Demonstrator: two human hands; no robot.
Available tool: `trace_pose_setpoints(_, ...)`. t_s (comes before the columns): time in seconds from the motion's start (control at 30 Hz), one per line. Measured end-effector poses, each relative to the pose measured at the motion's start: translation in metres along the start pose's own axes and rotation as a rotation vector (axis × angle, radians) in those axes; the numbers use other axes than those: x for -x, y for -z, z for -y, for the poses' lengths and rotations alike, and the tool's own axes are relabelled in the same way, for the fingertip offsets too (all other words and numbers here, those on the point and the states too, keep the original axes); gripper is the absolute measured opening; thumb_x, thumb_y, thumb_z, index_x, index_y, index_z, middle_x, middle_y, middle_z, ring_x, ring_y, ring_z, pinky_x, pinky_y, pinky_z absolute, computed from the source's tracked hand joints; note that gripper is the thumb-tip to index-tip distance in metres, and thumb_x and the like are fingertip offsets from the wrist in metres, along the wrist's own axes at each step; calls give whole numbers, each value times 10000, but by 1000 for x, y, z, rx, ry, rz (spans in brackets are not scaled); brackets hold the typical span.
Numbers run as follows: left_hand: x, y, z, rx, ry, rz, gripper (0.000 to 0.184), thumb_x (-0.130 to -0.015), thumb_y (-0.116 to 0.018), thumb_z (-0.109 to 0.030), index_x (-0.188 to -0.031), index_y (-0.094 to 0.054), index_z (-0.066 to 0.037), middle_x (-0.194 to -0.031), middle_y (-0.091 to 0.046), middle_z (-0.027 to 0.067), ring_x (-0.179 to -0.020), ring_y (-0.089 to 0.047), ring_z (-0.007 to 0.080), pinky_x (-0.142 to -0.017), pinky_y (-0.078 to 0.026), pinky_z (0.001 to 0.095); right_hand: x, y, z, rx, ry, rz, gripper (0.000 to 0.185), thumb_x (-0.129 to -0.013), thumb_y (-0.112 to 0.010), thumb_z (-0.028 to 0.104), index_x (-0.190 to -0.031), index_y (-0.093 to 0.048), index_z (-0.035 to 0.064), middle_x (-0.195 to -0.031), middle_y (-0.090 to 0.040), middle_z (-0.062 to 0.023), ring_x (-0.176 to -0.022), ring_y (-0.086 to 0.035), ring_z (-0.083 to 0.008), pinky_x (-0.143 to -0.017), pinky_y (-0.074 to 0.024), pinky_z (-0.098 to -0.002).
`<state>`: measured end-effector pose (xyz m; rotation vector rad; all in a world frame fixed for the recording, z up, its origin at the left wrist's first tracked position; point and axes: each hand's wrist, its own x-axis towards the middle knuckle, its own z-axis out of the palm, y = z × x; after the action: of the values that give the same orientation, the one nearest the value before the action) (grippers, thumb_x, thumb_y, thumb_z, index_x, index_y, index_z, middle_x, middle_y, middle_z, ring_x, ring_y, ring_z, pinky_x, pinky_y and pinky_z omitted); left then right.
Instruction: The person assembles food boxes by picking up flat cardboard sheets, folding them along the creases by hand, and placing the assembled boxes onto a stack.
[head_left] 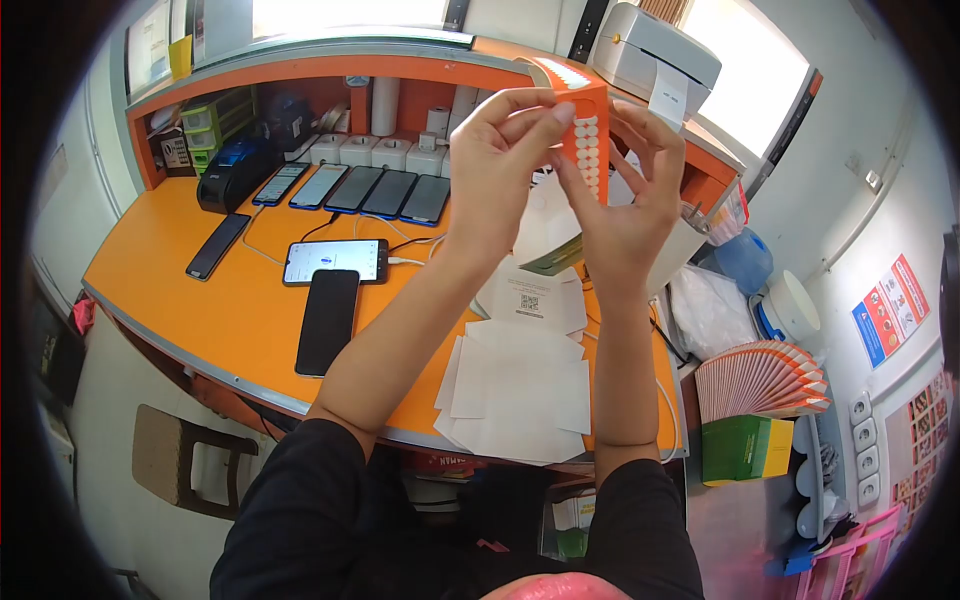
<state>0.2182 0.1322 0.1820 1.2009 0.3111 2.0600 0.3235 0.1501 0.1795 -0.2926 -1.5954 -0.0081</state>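
Note:
In front of me an upright orange panel point(592, 100) carries rows of round white stickers point(587, 150). My left hand point(505, 150) is at the panel's left edge, its thumb and fingers pinched together; what they hold is too small to make out. Around the right side of the stickers is my right hand point(630, 215), fingers curled but apart, with the thumb in front. A white card piece with a green edge point(548, 225) stands just below, partly hidden by both forearms. Nearer to me, flat white cardboard pieces point(520, 385) lie in a loose stack; one piece behind shows a QR code point(530, 301).
Several phones stand along the back of the orange desk point(150, 250); a lit phone point(335, 261) and a dark phone point(328, 322) lie by my left forearm. Cables cross between them. A label printer point(655, 50) sits above right. Fanned orange-edged boxes point(760, 380) stand right.

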Motion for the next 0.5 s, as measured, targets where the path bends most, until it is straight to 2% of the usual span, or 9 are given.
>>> trace_pose_setpoints(0.07, -4, 6, 4, -13, -15, 12, 209, -810, -667, -96, -947, -576, 34, -799, -660, 85, -697, -594, 78, -588, -472, 197, 0, -3, 1, 31, -19, 29, 623, -674, -749, 15, -1228, -472, 84, -1159, -555, -109, -1043, -567, -201, -851, -514, -338)
trace_pose_setpoints(0.17, -4, 6, 5, -46, -40, 26, 190, -808, -667, -86, -935, -585, 30, -797, -661, 85, -693, -596, 75, -604, -471, 191, 1, -5, 3, 88, -19, 39, 656, -695, -717, -2, -1283, -445, 102, -1184, -543, -111, -1050, -561, -199, -842, -513, -336)
trace_pose_setpoints(0.27, -1, 4, 2, -134, -62, 56, 166, -799, -674, -74, -911, -601, 25, -799, -664, 85, -700, -602, 73, -633, -472, 187, -1, -2, 5, 90, -19, 104, 637, -735, -662, -18, -1313, -440, 130, -1180, -538, -95, -1047, -557, -194, -820, -517, -323)
trace_pose_setpoints(0.37, -2, 5, 2, -231, -141, 103, 176, -781, -690, -71, -904, -614, 29, -784, -667, 87, -719, -619, 93, -692, -481, 211, -2, 2, 5, 101, -35, 186, 577, -739, -613, -50, -1281, -471, 87, -1095, -535, -155, -981, -548, -286, -848, -435, -349)
trace_pose_setpoints(0.43, -8, 10, -2, -415, -214, 150, 186, -782, -677, -39, -935, -607, 38, -779, -669, 86, -717, -629, 117, -748, -487, 242, -3, 3, 10, 70, -110, 172, 498, -768, -598, -42, -1240, -504, 83, -1081, -540, -127, -946, -569, -229, -774, -489, -319)
trace_pose_setpoints(0.47, -11, 16, -3, -367, -165, 142, 372, -759, -731, -192, -1011, -585, 40, -924, -654, 163, -832, -629, 136, -749, -494, 267, -5, 6, 16, 27, -175, 174, 480, -776, -595, -36, -1233, -507, 81, -1082, -542, -119, -941, -574, -213, -753, -502, -308)
trace_pose_setpoints(0.5, -14, 18, -6, -419, -191, 80, 454, -759, -728, -231, -1080, -547, 35, -1037, -596, 175, -952, -573, 171, -823, -457, 297, -7, 9, 19, -13, -243, 180, 463, -783, -592, -31, -1225, -509, 80, -1083, -543, -112, -935, -579, -197, -732, -515, -298)
